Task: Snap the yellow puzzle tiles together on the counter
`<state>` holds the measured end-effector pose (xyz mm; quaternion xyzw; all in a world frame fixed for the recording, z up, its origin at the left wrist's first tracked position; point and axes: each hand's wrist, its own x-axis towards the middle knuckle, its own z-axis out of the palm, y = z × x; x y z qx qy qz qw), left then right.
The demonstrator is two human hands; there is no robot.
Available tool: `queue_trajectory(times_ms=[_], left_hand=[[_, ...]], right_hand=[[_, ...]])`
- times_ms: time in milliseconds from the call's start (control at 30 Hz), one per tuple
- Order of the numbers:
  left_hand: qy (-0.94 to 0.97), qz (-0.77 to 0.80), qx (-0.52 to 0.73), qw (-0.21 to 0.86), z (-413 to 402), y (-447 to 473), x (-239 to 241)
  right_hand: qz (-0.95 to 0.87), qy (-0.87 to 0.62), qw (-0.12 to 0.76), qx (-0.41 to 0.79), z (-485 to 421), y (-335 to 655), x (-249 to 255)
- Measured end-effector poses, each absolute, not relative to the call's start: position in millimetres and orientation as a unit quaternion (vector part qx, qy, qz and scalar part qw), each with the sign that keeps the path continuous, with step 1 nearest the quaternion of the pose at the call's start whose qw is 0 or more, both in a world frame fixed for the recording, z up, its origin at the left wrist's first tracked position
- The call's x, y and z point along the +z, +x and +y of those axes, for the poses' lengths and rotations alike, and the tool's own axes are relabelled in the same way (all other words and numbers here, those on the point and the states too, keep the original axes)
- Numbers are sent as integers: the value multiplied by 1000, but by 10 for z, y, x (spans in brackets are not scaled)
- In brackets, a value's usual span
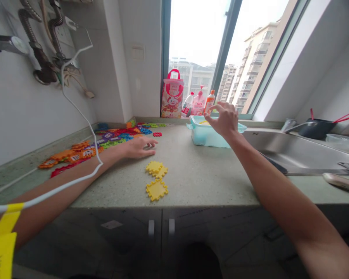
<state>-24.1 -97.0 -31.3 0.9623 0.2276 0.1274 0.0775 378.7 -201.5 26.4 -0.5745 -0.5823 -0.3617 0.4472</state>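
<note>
My left hand [142, 148] rests low over the counter beside a heap of colourful plastic interlocking tiles [116, 135], its fingers stretched out and apart with nothing visible in them. A small red piece [157, 134] lies just beyond its fingertips. Nearer the front edge are a few yellow notched tiles [157, 189], some overlapping. Above the light blue plastic tub [211, 135] hovers my right hand [224, 119], thumb and fingers apart, and no object shows between them. Something yellow [204, 122] shows inside the tub; the rest of its contents is hidden.
A white cable [81, 116] hangs in front of my left forearm. To the right is a steel sink [279, 149] with a dark pot [317, 130] beyond it. A pink bag [172, 99] and several bottles [198, 104] stand on the windowsill.
</note>
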Motion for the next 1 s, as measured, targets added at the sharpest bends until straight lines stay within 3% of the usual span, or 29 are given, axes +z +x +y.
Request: queue_trajectory(times_ms=[167, 300, 533, 733, 1000], left_hand=[[959, 230, 133, 94, -981, -216, -318], [965, 211, 130, 81, -986, -197, -302], [963, 219, 136, 78, -936, -192, -335], [967, 216, 119, 68, -943, -179, -322], [966, 216, 127, 64, -903, -180, -354]], right_hand=[[-744, -469, 391, -271, -2254, 3021, 265], [-907, -315, 258, -106, -2624, 2248, 78], [-957, -247, 149, 36, -2770, 1773, -228], [-910, -386, 153, 3, -2245, 2282, -335], [-877, -436, 201, 29, -2078, 2540, -318]])
